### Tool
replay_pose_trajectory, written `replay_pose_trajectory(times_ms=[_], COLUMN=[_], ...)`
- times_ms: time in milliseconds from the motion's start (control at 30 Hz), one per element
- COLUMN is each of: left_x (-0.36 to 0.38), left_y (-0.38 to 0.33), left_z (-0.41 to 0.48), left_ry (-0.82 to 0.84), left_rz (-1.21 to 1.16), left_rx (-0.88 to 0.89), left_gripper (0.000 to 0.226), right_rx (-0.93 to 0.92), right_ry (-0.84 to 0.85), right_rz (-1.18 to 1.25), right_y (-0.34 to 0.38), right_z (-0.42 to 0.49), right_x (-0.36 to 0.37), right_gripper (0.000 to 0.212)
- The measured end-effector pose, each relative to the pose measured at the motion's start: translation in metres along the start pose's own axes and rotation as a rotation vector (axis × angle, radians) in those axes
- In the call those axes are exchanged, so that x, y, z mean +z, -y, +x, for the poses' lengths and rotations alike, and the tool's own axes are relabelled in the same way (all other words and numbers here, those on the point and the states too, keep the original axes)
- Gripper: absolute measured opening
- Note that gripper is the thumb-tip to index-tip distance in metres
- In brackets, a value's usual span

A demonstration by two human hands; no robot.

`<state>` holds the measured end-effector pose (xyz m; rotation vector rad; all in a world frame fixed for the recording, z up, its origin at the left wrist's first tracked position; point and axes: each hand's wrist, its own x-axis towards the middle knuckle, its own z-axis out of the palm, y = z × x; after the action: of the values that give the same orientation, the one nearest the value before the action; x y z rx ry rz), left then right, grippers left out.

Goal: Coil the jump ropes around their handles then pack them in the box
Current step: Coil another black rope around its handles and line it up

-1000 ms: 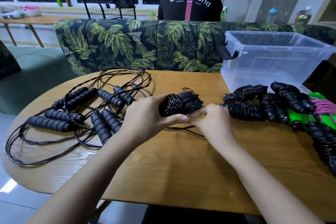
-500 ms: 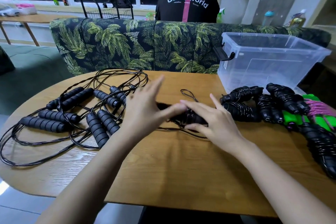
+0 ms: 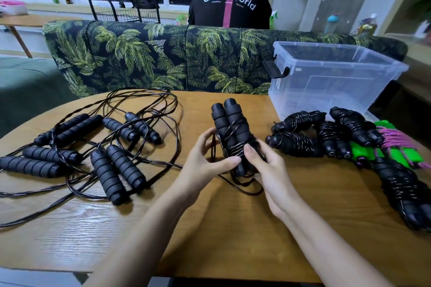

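A pair of black foam jump-rope handles (image 3: 229,121) stands nearly upright at the table's middle, its black cord wound round the lower half. My left hand (image 3: 205,161) pinches the coil from the left. My right hand (image 3: 263,165) grips the bottom of the handles from the right. A loose loop of cord trails on the table under my hands. Several uncoiled black ropes with handles (image 3: 112,165) lie tangled on the left. Several coiled bundles (image 3: 300,137) lie on the right, by a clear plastic box (image 3: 331,81).
A green-handled rope with pink cord (image 3: 401,149) lies among the coiled bundles at the far right. The wooden table (image 3: 233,235) ends close to my body. A leaf-print sofa back (image 3: 144,56) runs behind it, with a person in a black shirt (image 3: 229,4) beyond.
The bundle lay flat on the table under both hands; now it is lifted and turned upright, with both hands closed on its lower, wrapped part.
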<state>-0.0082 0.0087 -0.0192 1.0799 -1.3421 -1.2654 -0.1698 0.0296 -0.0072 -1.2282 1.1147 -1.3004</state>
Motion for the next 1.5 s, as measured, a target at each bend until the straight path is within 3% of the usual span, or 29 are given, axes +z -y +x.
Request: replay_pose_trajectory(times_ms=[233, 400, 533, 600, 700, 800, 900, 967, 1100, 1200, 1267, 1367, 1433, 1500], left_x=[-0.003, -0.009, -0.012, -0.012, -0.013, -0.016, -0.014, -0.007, 0.007, 0.012, 0.014, 0.023, 0.025, 0.022], left_y=[0.006, 0.009, 0.008, 0.006, 0.002, 0.003, 0.009, 0.015, 0.019, 0.016, 0.014, 0.011, 0.010, 0.008], left_z=[0.005, 0.006, 0.009, 0.009, 0.008, 0.007, 0.004, 0.001, -0.003, -0.003, -0.004, -0.009, -0.011, -0.008], left_ry=[-0.047, -0.108, -0.103, -0.073, -0.013, 0.079, 0.058, 0.080, -0.004, -0.026, 0.014, -0.070, -0.204, -0.247], left_rz=[-0.040, -0.048, -0.016, 0.016, 0.069, 0.071, 0.028, 0.039, -0.039, -0.414, -0.517, -0.336, -0.166, -0.034], left_rx=[0.009, -0.003, -0.008, -0.002, 0.013, -0.026, -0.137, -0.203, -0.295, -0.354, -0.340, -0.308, -0.198, -0.068], left_gripper=[0.088, 0.090, 0.092, 0.089, 0.084, 0.102, 0.131, 0.136, 0.127, 0.112, 0.096, 0.091, 0.074, 0.072], right_rx=[0.004, -0.159, -0.269, -0.248, -0.225, -0.273, -0.303, -0.326, -0.360, -0.380, -0.399, -0.406, -0.409, -0.404], right_ry=[-0.065, -0.151, 0.100, 0.240, 0.284, 0.234, 0.172, 0.153, 0.125, 0.078, 0.051, 0.055, 0.077, 0.101], right_rz=[-0.023, -0.552, -0.785, -0.765, -0.633, -0.610, -0.664, -0.721, -0.772, -0.801, -0.815, -0.799, -0.761, -0.722], right_y=[-0.002, -0.002, 0.004, 0.005, 0.002, -0.003, -0.004, -0.004, -0.002, -0.001, -0.002, -0.006, -0.009, -0.011], right_z=[0.001, 0.007, 0.007, 0.007, 0.006, 0.006, 0.012, 0.016, 0.017, 0.014, 0.013, 0.012, 0.011, 0.009], right_x=[0.010, 0.006, 0.001, -0.001, -0.002, -0.005, -0.010, -0.012, -0.012, -0.012, -0.012, -0.012, -0.012, -0.013], right_gripper=[0.039, 0.066, 0.069, 0.065, 0.054, 0.053, 0.055, 0.056, 0.060, 0.062, 0.063, 0.063, 0.062, 0.060])
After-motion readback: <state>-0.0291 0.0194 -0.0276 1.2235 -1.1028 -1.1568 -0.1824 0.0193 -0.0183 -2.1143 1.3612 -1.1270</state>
